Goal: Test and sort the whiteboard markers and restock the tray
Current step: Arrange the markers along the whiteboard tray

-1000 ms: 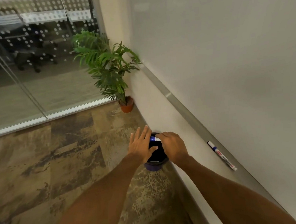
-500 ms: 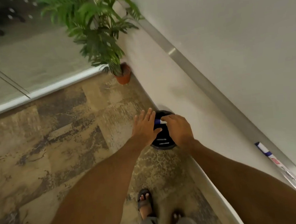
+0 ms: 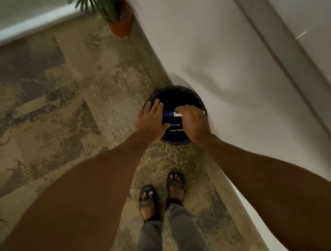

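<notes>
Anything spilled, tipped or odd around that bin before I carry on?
Nothing stands out. The black bin sits upright by the wall. The right hand holds a blue-capped marker over its opening, the left hand open at the cap. Two pale sticks lie inside, probably markers; blur hides detail.

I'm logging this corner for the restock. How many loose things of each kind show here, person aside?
Black bin: 1
Markers: 3 (blue-capped marker in the right hand; 2 pale markers, blurred, inside the bin)
Potted plant: 1
Total: 5
</notes>
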A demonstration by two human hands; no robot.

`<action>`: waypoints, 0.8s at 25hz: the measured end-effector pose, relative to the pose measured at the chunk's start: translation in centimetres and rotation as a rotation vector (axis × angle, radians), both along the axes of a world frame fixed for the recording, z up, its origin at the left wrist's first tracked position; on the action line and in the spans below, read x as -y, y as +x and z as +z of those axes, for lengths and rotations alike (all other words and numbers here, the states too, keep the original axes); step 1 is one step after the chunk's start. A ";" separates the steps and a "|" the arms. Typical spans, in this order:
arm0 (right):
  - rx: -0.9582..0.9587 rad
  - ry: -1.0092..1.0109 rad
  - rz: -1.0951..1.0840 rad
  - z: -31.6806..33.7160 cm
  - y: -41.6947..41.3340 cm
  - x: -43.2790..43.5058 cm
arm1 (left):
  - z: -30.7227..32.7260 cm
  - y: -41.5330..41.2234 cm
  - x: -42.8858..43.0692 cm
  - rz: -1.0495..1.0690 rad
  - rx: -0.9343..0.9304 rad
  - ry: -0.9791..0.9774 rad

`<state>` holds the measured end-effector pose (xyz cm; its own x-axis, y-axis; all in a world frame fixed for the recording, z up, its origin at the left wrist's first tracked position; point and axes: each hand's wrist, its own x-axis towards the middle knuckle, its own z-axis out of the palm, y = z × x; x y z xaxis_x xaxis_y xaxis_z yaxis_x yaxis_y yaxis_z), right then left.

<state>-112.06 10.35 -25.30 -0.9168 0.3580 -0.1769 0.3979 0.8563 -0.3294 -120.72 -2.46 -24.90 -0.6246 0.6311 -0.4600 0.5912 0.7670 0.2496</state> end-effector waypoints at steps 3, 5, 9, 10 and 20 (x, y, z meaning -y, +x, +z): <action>0.012 0.016 0.045 -4.4 -0.8 -0.8 | -4.2 -0.5 -0.7 0.032 0.031 -0.023; 0.029 0.019 0.066 -6.4 -1.5 -1.2 | -6.2 -0.8 -0.9 0.057 0.042 -0.034; 0.055 -0.005 0.078 -8.8 -2.6 -2.0 | -8.4 -1.3 -1.0 0.102 0.051 -0.043; 0.051 -0.024 0.075 -9.0 -2.9 -2.2 | -8.6 -1.3 -0.9 0.112 0.046 -0.044; 0.006 -0.036 0.073 -5.8 -4.2 -4.6 | -5.0 -1.6 -1.0 0.145 0.038 -0.024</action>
<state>-116.21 14.99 -31.07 -0.9390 0.2836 -0.1944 0.3371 0.8706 -0.3583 -122.32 -1.42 -29.95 -0.6907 0.5237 -0.4986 0.4639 0.8499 0.2500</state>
